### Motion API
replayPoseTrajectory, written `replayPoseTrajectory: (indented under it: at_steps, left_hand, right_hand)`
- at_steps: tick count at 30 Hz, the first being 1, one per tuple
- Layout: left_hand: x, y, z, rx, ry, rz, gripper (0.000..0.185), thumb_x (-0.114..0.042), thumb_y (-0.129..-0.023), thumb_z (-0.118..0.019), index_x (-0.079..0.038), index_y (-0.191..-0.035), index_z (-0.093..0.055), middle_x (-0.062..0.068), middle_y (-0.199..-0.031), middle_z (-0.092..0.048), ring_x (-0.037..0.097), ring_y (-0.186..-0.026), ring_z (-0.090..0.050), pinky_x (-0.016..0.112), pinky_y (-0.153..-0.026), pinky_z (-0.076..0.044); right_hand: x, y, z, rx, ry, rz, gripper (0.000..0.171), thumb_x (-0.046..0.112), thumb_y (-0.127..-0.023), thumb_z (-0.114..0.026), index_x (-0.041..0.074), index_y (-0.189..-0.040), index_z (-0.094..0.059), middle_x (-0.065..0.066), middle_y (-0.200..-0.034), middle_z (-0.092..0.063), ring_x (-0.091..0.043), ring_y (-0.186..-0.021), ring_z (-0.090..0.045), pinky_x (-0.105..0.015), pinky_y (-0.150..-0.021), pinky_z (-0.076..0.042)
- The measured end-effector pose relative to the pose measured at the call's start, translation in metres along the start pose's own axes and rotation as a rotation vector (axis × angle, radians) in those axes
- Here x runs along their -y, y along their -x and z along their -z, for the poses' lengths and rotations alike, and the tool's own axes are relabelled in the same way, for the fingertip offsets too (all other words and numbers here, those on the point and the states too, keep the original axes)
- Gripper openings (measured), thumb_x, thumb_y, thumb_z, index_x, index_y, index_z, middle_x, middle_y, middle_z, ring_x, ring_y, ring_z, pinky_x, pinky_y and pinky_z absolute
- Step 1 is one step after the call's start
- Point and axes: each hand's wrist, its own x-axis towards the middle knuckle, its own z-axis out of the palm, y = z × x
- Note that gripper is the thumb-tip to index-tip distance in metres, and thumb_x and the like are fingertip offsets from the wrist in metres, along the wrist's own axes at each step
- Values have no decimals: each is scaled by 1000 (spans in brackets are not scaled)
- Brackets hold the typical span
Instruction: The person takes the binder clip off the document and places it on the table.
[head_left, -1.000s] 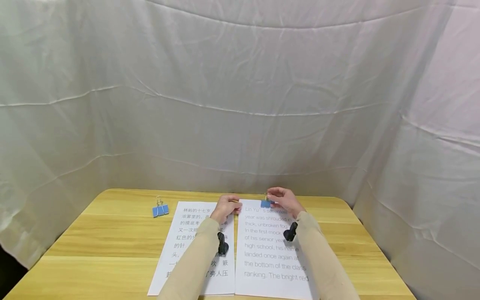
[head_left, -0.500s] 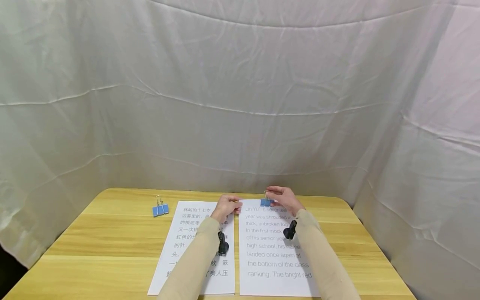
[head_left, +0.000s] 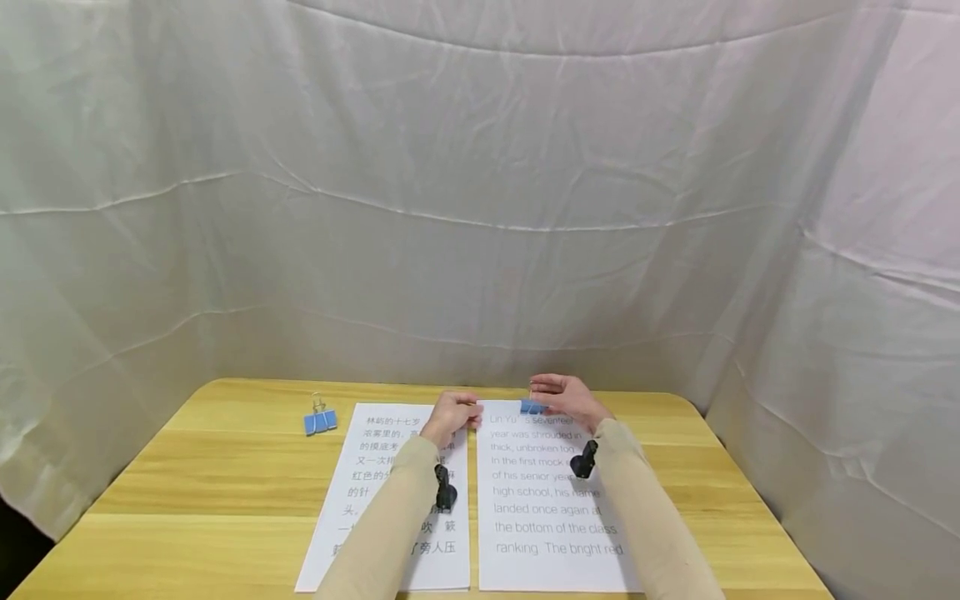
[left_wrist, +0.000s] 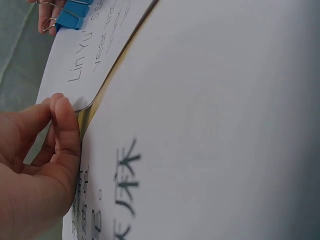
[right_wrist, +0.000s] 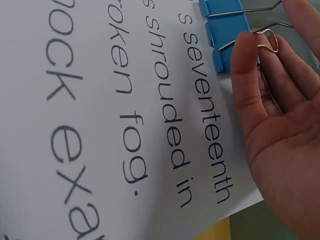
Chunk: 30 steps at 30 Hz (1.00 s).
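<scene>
- Right hand at the far edge of the English sheet, thumb and fingers pinching the wire handles of a blue binder clip.
- Clip sitting on the top edge of that sheet, just above the first line of print; blue body clearly seen from the right wrist.
- Left hand curled, fingertips pinching the near top corner of the same sheet, resting over the Chinese sheet.
- Two sheets side by side on the wooden table, narrow gap between.
- Second blue clip lying loose on the table, left of the Chinese sheet, well apart from both hands.
- White cloth hanging behind.
</scene>
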Motion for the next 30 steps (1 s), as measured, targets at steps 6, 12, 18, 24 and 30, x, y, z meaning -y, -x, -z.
replayPoseTrajectory:
  at_steps: [6,12,18,24,30]
  left_hand:
    - [1,2,4,-7,-5,10,28,-2,-92,-64,4,-120,-65,18,-99,-69,13,-67,-63,27,-66,-59]
    - [3,6,7,-26,-5,20,27,-3,-92,-65,4,-118,-66,14,-92,-69,13,-66,-62,27,-65,-58]
    - [0,5,3,-36,10,2,25,-2,-93,-64,4,-117,-67,14,-89,-69,12,-65,-62,26,-65,-58]
    - [-2,4,-1,-32,14,16,25,0,-93,-63,6,-117,-66,17,-90,-69,12,-65,-62,27,-65,-58]
    - [-2,3,-4,-30,17,-2,22,1,-91,-64,6,-113,-68,14,-85,-69,12,-63,-61,27,-62,-58]
  right_hand:
    - [-2,-2,-3,2,0,14,58,18,-90,-72,5,-142,-50,-16,-140,-56,-20,-119,-62,-31,-84,-57]
    - [-4,-6,-9,-30,27,7,55,21,-89,-73,6,-139,-55,-15,-136,-60,-15,-111,-65,-27,-77,-57]
    - [-1,-9,-9,-103,58,35,45,21,-90,-72,8,-132,-61,-12,-128,-66,-16,-109,-66,-27,-73,-55]
    - [-1,-10,-6,-143,65,44,42,22,-91,-71,7,-129,-63,-13,-125,-67,-13,-101,-65,-25,-70,-52]
    - [1,-9,-3,-174,22,83,39,20,-91,-71,4,-126,-64,-17,-126,-66,-9,-93,-64,-22,-65,-49]
